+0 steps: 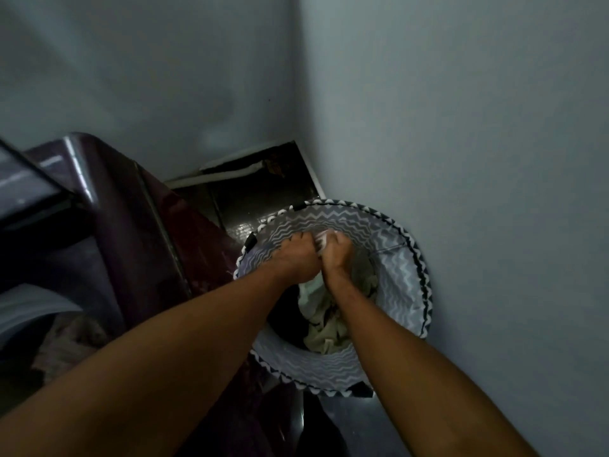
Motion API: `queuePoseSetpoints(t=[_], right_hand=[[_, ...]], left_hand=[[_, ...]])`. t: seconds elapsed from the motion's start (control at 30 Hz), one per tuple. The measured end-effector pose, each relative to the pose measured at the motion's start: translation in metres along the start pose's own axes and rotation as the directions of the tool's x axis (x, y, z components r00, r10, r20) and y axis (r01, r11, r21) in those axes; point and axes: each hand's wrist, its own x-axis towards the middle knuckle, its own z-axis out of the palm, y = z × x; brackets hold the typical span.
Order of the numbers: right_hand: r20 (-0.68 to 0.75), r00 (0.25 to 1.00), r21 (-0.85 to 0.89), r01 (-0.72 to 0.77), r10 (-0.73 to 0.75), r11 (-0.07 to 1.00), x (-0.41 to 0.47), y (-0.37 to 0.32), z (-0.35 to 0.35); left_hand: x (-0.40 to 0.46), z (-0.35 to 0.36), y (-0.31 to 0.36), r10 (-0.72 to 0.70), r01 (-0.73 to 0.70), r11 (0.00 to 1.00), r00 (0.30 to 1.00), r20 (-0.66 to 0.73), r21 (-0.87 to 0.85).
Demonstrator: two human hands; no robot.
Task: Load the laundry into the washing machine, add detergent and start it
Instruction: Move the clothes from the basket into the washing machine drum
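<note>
A round laundry basket [400, 278] with a grey zigzag lining stands on the floor against the right wall. Pale and dark clothes [324, 328] lie inside it. My left hand [296, 257] and my right hand [336, 255] are both down in the basket, side by side, fists closed on a light piece of cloth [322, 240] that shows between them. The dark maroon top-loading washing machine [138, 225] stands at the left with its lid up, and some laundry [66, 344] is dimly visible in its drum.
Grey walls meet in a corner behind the basket. A strip of dark tiled floor [250, 206] runs between the machine and the wall. The raised machine lid [29, 183] juts in at the far left. The room is dim.
</note>
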Motion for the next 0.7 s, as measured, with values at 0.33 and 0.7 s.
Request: queuePoseSetpoints(t=[0.33,0.7], right_hand=[[-0.206,0.947,-0.008,0.251,-0.247,0.968,-0.075,-0.053,-0.057],[-0.339,0.832,0.08,0.49,-0.439,0.868,-0.16,-0.127,-0.094]], left_hand=[[-0.067,-0.012,0.024,0.151,-0.184,0.962,0.975,-0.165,-0.203],[-0.198,-0.091,0.05,0.345,-0.417,0.893,0.875,-0.339,-0.169]])
